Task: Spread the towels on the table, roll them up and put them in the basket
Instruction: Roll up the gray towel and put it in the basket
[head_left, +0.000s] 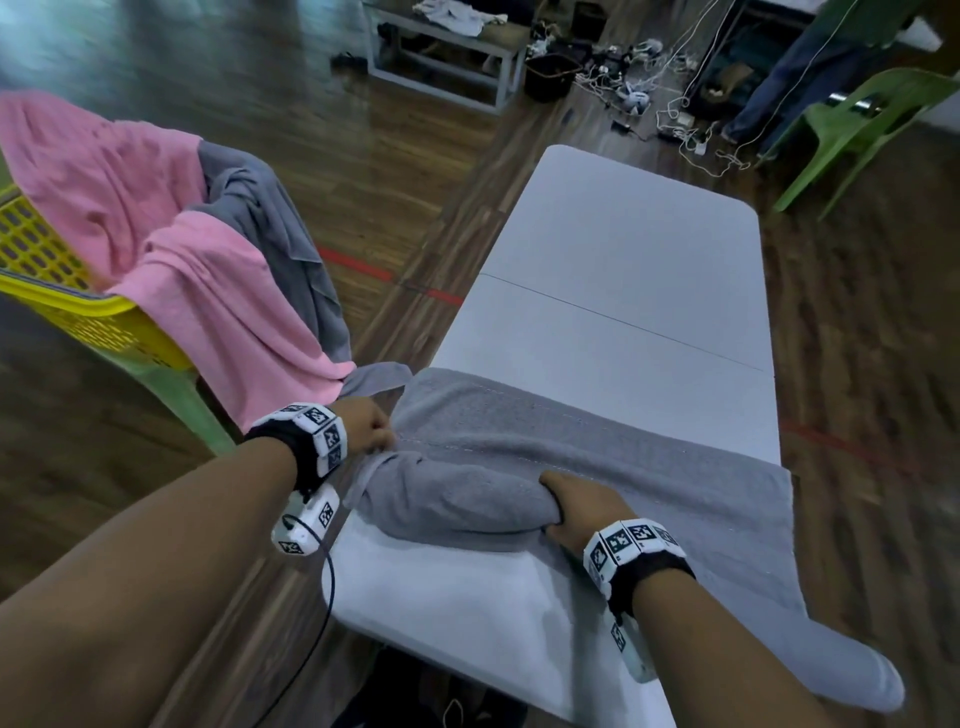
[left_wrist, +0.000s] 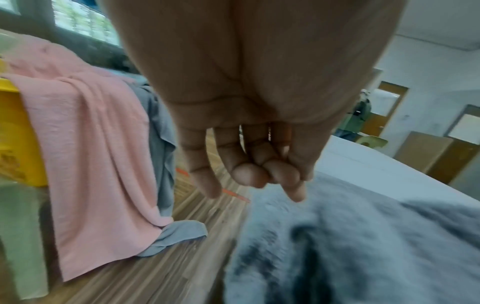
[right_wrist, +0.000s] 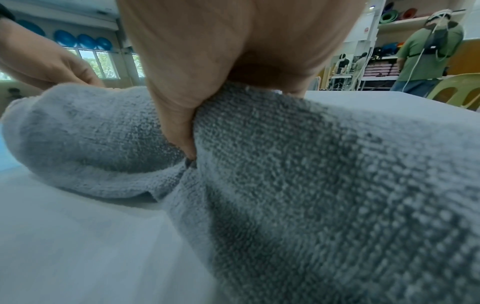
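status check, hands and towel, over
Right hand grips the half-rolled grey towel on the table. Left hand at the roll's end, grip unclear. Pink towel drapes the yellow basket.

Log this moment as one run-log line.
step: rolling | grey towel part-rolled on table | right hand grips roll | left hand at roll's left end | basket holds unrolled towels

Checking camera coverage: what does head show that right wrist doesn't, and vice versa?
Head only: the yellow basket with a pink towel and a grey cloth draped over it, the far end of the table, and the right hand from above.

Right wrist only: the right thumb dug into the fold of the grey towel, and a bystander in a green shirt.

Both: the part-rolled grey towel on the table and the left hand at its far end.
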